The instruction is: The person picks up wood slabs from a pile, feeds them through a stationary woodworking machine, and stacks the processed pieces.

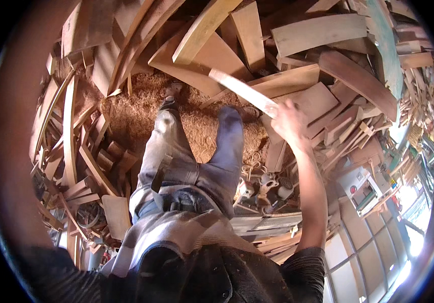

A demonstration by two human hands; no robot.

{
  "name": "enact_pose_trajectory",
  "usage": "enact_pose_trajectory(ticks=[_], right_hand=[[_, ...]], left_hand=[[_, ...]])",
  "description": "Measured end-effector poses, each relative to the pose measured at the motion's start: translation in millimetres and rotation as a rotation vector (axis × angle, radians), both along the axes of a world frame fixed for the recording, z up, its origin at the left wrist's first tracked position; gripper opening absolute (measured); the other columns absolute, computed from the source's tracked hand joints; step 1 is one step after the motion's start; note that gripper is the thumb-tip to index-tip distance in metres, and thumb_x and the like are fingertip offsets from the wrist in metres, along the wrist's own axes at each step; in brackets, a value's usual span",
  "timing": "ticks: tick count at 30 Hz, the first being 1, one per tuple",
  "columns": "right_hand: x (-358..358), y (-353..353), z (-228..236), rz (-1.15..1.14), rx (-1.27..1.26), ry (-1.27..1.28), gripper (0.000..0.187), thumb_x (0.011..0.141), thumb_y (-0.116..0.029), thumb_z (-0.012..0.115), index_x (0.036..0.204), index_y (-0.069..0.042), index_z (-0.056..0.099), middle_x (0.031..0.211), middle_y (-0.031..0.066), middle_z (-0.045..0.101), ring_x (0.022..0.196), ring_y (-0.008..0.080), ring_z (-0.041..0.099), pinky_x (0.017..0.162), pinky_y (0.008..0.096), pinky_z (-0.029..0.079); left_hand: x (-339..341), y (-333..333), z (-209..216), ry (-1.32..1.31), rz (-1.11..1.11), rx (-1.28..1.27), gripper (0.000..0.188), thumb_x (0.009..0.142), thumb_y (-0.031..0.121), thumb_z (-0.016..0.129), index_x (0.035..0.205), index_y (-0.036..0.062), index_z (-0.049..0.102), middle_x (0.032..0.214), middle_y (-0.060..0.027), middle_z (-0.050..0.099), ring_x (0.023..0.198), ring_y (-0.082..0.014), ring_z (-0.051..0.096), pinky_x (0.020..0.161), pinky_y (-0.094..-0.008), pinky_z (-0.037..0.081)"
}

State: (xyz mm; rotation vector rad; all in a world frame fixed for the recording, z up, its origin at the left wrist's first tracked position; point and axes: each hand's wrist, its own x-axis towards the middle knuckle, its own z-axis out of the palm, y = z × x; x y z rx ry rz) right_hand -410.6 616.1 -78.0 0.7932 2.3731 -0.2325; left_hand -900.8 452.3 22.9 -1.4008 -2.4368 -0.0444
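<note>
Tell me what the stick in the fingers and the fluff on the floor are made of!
The pale stick in the right fingers is probably wood, unvarnished: it looks dull, though blurred. The fluff looks like raw wood shavings: loose, tan and curly.

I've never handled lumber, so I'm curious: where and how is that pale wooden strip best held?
Likely by the near end of the pale wooden strip, coming from the right, as the right hand does. The strip is long and narrow and slants away to the left, so that end lies closest, and its slim width should suit one grip.
</note>
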Motion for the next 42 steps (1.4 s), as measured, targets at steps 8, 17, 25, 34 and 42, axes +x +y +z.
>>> enact_pose_trajectory(ticks=[8,17,25,34,42], right_hand=[[84.5,-82.4,213.1,-1.393,-0.414,0.448,0.035,0.078,-0.022,0.075,0.104,0.001,0.072,0.088,0.003,0.069,0.075,0.0107,0.061,0.059,0.023,0.046],[197.5,-276.6,217.6,-1.853,-0.544,0.978,0.052,0.079,-0.009,0.072,0.129,0.003,0.062,0.106,0.0045,0.069,0.089,0.0124,0.06,0.078,0.0246,0.046],[178.9,-316.5,132.2,-1.685,-0.614,1.213,0.061,0.075,-0.004,0.074,0.133,0.006,0.06,0.125,0.0134,0.068,0.116,0.0235,0.064,0.101,0.0369,0.05],[145.7,-308.2,96.7,-1.676,-0.436,1.23,0.06,0.07,0.006,0.071,0.129,0.006,0.061,0.124,0.0123,0.068,0.113,0.0253,0.062,0.099,0.0379,0.047],[138.8,-333.4,67.8,-1.74,-0.553,1.422,0.054,0.07,0.01,0.069,0.123,0.002,0.065,0.114,0.0072,0.07,0.102,0.0199,0.064,0.086,0.0343,0.052]], left_hand=[[224.1,-15.2,-150.0,-1.753,0.245,0.36,0.105,0.089,0.047,0.076,0.16,-0.0026,0.015,0.162,-0.0308,0.023,0.15,-0.0386,0.03,0.12,-0.0515,0.031],[348.9,-11.6,-89.3,-3.169,0.42,0.265,0.084,0.088,0.045,0.078,0.153,0.0114,0.039,0.146,-0.0117,0.053,0.128,-0.0337,0.055,0.108,-0.0501,0.047],[310.7,-12.2,0.1,-2.835,-0.27,0.215,0.094,0.075,0.031,0.09,0.148,-0.0013,0.04,0.135,-0.0173,0.058,0.127,-0.0315,0.055,0.11,-0.0473,0.045],[276.2,-37.0,70.0,-2.606,-0.682,-0.099,0.081,0.065,0.001,0.093,0.137,0.0017,0.056,0.126,-0.0094,0.068,0.122,-0.0232,0.06,0.11,-0.0401,0.045],[271.7,-54.3,56.1,-2.482,-0.724,-0.148,0.084,0.068,0.007,0.094,0.14,-0.0012,0.052,0.13,-0.0147,0.066,0.125,-0.0283,0.059,0.111,-0.0415,0.043]])
